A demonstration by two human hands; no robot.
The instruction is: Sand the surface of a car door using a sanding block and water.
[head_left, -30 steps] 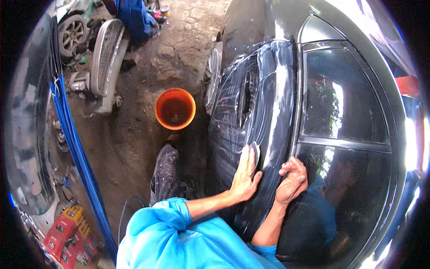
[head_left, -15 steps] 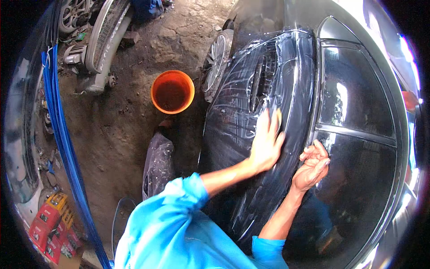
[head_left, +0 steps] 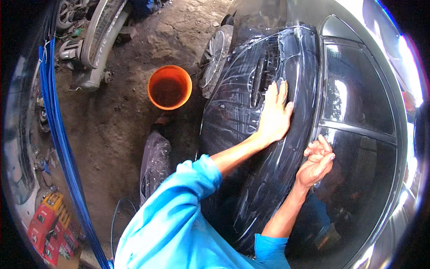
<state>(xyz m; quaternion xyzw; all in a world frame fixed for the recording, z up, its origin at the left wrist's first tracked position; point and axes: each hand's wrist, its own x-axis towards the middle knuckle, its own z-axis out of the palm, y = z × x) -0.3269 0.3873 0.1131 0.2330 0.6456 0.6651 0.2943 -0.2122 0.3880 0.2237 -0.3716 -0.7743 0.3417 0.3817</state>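
My left hand lies flat on the black car's side panel, fingers stretched forward beside the dark slot-like opening. Something thin and pale shows at its fingertips; I cannot make out what it is. White, wet-looking streaks cover the panel around this hand. By the lower edge of the side window, my right hand rests with its fingers loosely bent and a little apart. Nothing is seen in it.
An orange bucket with dark contents stands on the dirt floor, near a car wheel. Blue straps hang at the left. Red and yellow boxes sit at lower left, and a loose bumper lies at far left.
My left hand has slid forward and slightly right along the panel, closer to the opening. My right hand stays by the window with almost the same finger pose.
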